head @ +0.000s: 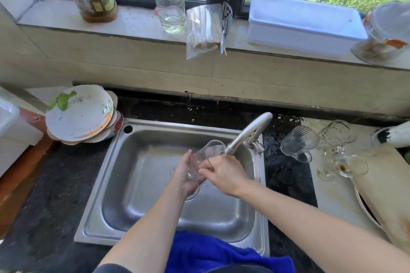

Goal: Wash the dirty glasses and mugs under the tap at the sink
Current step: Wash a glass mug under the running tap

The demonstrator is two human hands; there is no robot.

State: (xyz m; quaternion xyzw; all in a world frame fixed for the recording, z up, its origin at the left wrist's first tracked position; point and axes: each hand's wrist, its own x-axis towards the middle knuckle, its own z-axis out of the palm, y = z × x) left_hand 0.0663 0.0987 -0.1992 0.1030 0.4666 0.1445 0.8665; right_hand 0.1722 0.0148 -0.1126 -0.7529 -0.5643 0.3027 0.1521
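Over the sink (pixel 124 184), below the tap (pixel 248 133), the left hand (pixel 185 176) curled its fingers round one glass (pixel 203 157) and the right hand (pixel 225 175) pinched its wall, while several glasses (pixel 298 142) on the bench (pixel 328 197), one stained, seemingly awaited washing.

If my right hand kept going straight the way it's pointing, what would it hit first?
The glass, held by the left hand over the sink; the fingers of the right hand seem to touch its side, though depth is unclear.
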